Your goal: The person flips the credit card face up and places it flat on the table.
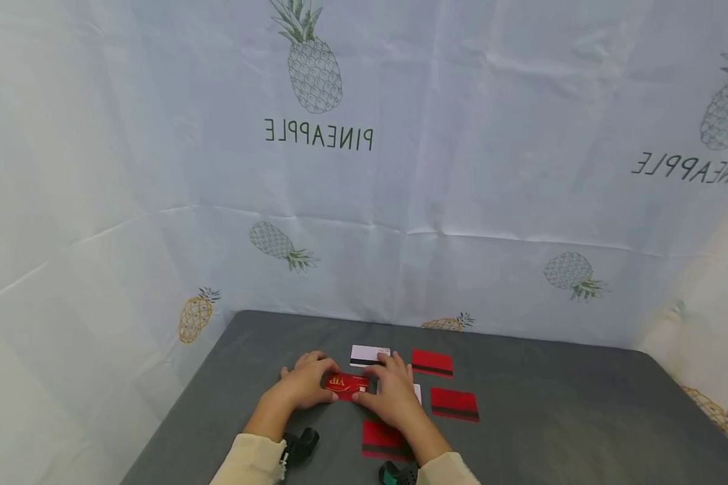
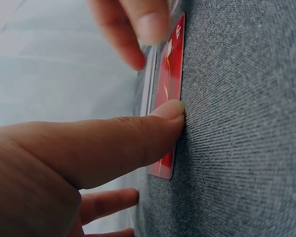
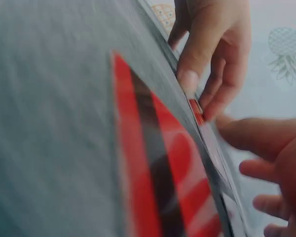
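Observation:
A red VIP card with gold lettering lies face up on the dark grey table. My left hand pinches its left part, the thumb pressing the near edge and a finger at the far edge. Around the card's right end is my right hand, thumb and fingers spread. From the left wrist view, its fingertips appear just off the card. The right hand partly covers a white card. Below it, a red card with a black stripe lies partly under the right forearm.
A white card with a black stripe lies beyond the hands. Two red striped cards lie to the right. Black wrist devices sit at both cuffs. A white pineapple-print curtain hangs behind the grey table.

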Action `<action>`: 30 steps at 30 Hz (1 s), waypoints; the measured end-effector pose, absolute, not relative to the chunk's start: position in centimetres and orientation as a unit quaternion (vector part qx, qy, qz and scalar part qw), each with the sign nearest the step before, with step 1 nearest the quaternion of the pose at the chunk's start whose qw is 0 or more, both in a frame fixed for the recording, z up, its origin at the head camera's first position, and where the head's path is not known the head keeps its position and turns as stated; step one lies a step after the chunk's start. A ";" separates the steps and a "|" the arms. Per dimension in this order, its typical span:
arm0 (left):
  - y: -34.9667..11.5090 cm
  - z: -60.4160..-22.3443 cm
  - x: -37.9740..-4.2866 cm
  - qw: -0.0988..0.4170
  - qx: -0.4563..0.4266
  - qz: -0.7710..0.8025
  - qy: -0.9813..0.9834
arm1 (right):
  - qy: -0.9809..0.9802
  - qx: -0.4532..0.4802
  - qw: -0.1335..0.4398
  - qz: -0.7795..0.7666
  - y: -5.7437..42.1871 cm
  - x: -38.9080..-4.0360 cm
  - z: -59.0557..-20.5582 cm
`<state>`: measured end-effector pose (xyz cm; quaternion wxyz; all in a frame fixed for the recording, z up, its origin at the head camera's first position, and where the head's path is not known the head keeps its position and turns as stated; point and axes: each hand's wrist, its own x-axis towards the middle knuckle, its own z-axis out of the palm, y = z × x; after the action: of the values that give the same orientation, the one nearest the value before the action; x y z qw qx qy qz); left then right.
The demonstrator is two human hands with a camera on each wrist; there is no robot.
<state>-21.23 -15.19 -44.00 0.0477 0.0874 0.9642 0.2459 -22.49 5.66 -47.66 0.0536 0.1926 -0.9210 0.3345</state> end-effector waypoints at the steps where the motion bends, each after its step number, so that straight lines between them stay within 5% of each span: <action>1: -15.1 -44.0 -21.2 0.049 0.087 0.247 0.964 | -0.918 0.192 0.050 0.344 5.9 -22.7 -47.5; 17: -15.0 -44.0 -21.3 0.063 0.073 0.244 0.965 | -0.913 0.181 -0.002 0.366 9.1 -28.8 -46.9; 30: -14.8 -43.6 -21.4 0.060 0.078 0.231 0.968 | -0.917 0.177 -0.013 0.357 10.2 -29.3 -47.6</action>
<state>-21.35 -14.84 -43.62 0.0596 0.0777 0.9680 0.2312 -29.29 10.21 -47.63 -0.0129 0.1770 -0.9170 0.3572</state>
